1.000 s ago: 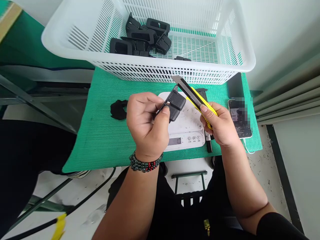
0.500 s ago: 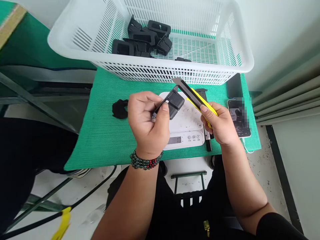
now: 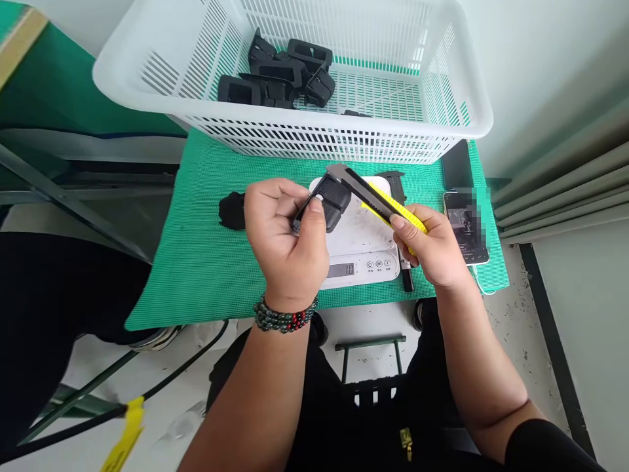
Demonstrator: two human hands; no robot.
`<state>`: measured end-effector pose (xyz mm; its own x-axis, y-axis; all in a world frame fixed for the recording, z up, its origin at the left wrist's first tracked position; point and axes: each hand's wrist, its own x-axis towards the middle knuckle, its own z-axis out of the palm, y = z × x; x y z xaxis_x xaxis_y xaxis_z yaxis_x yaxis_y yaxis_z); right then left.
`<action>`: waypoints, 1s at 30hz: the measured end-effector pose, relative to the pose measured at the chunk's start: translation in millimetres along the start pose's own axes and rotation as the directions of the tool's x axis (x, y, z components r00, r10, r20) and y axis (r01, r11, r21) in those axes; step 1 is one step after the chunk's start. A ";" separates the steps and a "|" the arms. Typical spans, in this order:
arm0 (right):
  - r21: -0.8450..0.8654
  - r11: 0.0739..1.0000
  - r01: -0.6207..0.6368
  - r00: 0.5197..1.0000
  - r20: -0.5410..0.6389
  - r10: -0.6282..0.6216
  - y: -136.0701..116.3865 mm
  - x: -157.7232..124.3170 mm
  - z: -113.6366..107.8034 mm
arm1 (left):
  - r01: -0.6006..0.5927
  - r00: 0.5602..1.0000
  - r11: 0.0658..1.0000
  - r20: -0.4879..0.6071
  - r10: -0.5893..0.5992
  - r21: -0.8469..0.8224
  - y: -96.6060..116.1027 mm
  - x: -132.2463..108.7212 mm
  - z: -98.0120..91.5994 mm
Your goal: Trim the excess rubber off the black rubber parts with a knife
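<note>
- Above the white scale (image 3: 363, 233), the left hand (image 3: 287, 239) pinches a black plastic part (image 3: 337, 195) between thumb and fingers.
- Beside it, the right hand (image 3: 428, 244) is closed around a yellow utility knife (image 3: 386, 206); its blade is at the upper end of the part, but I cannot tell if they touch.
- On the green worktop (image 3: 196, 269), a phone (image 3: 460, 226) lies to the right of the scale.
- Behind, a white basket (image 3: 295, 117) holds more black parts (image 3: 319, 85).
</note>
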<state>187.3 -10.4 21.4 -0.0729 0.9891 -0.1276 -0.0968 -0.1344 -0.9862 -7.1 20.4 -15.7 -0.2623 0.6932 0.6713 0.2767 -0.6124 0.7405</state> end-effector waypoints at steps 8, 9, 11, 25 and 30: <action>-0.064 0.997 0.041 0.998 0.046 -0.039 3.3 -15.9 -4.0 | 0.032 0.999 0.999 0.016 -0.032 -0.028 16.2 -10.2 0.3; -0.073 0.996 0.041 0.998 0.047 -0.037 3.6 -18.0 -4.3 | 0.031 0.999 0.999 0.015 -0.031 -0.031 17.5 -11.9 0.0; -0.090 0.995 0.035 0.998 0.047 -0.031 4.6 -22.0 -5.1 | 0.026 1.000 0.999 0.009 -0.026 -0.036 19.3 -15.6 -0.6; -0.054 0.997 0.059 0.998 -0.013 -0.060 11.7 -49.7 -10.1 | -0.030 0.997 0.999 0.073 0.029 0.014 31.9 -43.4 -8.7; -0.074 0.996 0.044 0.998 0.037 -0.041 13.4 -56.8 -9.2 | -0.043 0.998 0.999 0.045 0.042 0.032 34.5 -47.7 -14.1</action>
<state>199.3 -67.9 14.5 -0.1060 0.9909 -0.0832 -0.0259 -0.0864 -0.9959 1.9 -39.2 -21.7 -0.2088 0.6834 0.6996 0.3173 -0.6293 0.7094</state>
